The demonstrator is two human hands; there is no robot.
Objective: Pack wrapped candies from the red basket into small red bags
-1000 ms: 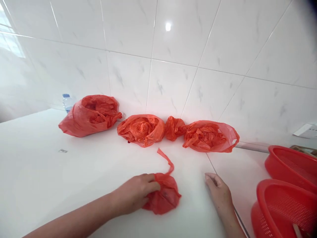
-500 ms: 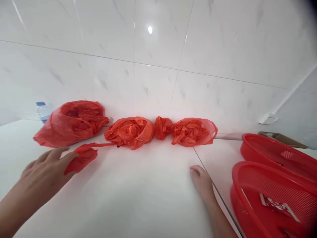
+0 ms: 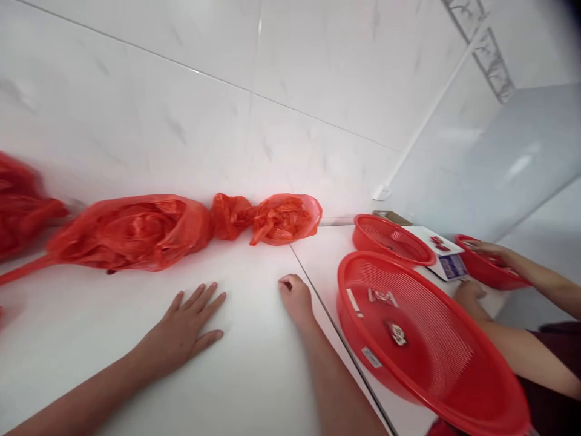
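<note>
My left hand [image 3: 181,330] is flat over the white table [image 3: 245,375], fingers spread, holding nothing. To its right my right hand [image 3: 296,298] rests on the table with its fingers curled in; no object shows in it. Beyond my hands, along the wall, sit a red plastic bag [image 3: 136,233] with its mouth spread, a small crumpled red bag [image 3: 230,215] and another open-mouthed red bag [image 3: 287,219]. Right of my right hand stands a large red basket [image 3: 436,363] holding a few small wrapped packets [image 3: 396,333].
Behind the large basket is a second red basket [image 3: 390,239]. At the right a co-worker's hands [image 3: 472,293] are near a third red basket [image 3: 488,266] and a white printed sheet [image 3: 436,242]. More red plastic [image 3: 22,209] lies at the far left. A tiled wall [image 3: 204,121] borders the table.
The view has swung to the right, bringing the co-worker into sight. My left hand has let go of the small red bag and moved right over the table. My right hand stays curled.
</note>
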